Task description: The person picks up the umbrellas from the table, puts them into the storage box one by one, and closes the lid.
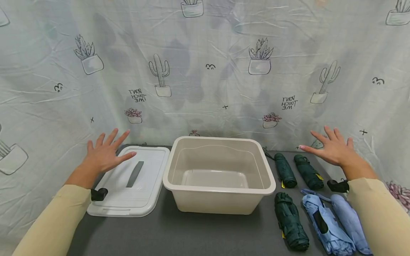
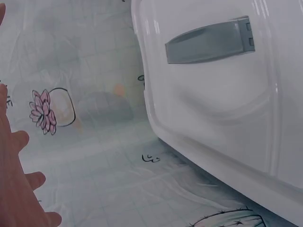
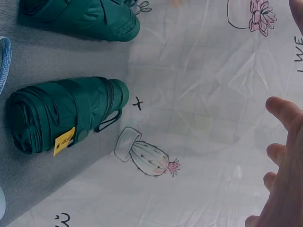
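Note:
My left hand (image 1: 101, 156) hovers with spread fingers over the far left part of a white lid (image 1: 145, 185) with a grey handle (image 1: 135, 174). On the other side, my right hand (image 1: 334, 151) is raised, fingers apart, above the folded umbrellas, and holds nothing. A dark green folded umbrella (image 3: 68, 113) with a yellow tag lies below it. Beside that are a second green umbrella (image 1: 285, 170) and a third, nearer green umbrella (image 1: 290, 221). Two light blue umbrellas, one with a dark patch (image 1: 328, 224) and one smoother (image 1: 350, 222), lie at the front right.
A beige plastic tub (image 1: 219, 199) stands upright in the middle with its inside bare, between lid and umbrellas. All rest on a grey tabletop (image 1: 192, 234). A pale curtain (image 1: 205, 89) printed with cacti hangs behind and at both sides.

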A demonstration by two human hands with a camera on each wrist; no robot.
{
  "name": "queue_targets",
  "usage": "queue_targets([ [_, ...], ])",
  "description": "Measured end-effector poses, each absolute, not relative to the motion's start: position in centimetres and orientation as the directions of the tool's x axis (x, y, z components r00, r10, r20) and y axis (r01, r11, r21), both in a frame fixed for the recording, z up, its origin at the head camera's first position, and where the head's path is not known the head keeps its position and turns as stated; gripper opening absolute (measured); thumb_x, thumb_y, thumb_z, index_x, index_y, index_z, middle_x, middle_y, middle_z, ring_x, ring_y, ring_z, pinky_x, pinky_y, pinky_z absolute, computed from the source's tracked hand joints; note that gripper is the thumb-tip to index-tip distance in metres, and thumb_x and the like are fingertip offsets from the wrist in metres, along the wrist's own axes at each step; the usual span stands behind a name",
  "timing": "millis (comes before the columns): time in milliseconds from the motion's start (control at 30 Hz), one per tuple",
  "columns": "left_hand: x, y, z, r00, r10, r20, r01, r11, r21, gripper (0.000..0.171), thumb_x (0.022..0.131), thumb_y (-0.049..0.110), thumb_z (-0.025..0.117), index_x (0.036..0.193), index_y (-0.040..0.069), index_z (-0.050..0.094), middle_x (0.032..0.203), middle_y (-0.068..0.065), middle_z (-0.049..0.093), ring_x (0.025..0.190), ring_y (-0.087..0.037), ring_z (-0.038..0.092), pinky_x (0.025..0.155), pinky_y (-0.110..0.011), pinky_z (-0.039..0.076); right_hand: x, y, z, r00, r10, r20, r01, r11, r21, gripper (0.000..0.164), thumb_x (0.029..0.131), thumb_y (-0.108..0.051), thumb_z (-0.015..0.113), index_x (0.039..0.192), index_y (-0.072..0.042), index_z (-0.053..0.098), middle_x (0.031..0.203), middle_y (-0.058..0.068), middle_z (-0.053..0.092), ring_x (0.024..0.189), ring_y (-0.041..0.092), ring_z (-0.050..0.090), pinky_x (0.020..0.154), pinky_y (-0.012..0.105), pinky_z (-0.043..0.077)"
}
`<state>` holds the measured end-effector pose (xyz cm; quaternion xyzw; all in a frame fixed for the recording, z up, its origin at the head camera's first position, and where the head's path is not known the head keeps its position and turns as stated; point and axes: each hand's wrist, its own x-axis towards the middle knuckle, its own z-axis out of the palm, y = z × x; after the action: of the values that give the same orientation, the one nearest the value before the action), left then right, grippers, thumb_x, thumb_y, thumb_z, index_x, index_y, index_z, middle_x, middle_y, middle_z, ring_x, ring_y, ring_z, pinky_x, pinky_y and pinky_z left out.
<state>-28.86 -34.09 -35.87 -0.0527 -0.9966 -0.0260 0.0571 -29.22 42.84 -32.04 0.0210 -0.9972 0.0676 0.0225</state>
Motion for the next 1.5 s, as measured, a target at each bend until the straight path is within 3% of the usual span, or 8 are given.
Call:
queue_targets([
  [1133,-27.5,-32.0,-36.8,-0.97,0.153,0.189,0.168,0.984,0.066,0.096,0.094,0.075,0.045,0.166,0.033,-0.002,0.171,-0.021,0.009,0.147,-0.062,0.016,0.109,-0.086,0.013,-26.8,43.1,-34.0,-0.98,-0.109,0.167,-0.139,0.974,-0.177,0.091,0.096,-0.062,0.057,0.164,-0.012,0.023,0.168,0.031,0.001,0.151,0.06,-0.005,0.106,0.088,0.002],
  [1500,-25.9,-30.6,-37.7,-0.945,0.19,0.264,0.229,0.965,0.126,0.092,0.096,0.067,0.051,0.167,0.028,0.006,0.169,-0.023,0.017,0.146,-0.061,0.022,0.109,-0.08,0.024,-26.2,42.5,-35.1,-0.972,-0.113,0.205,-0.158,0.963,-0.218,0.089,0.097,-0.057,0.058,0.162,-0.008,0.024,0.167,0.033,0.003,0.151,0.061,-0.002,0.105,0.088,0.007],
])
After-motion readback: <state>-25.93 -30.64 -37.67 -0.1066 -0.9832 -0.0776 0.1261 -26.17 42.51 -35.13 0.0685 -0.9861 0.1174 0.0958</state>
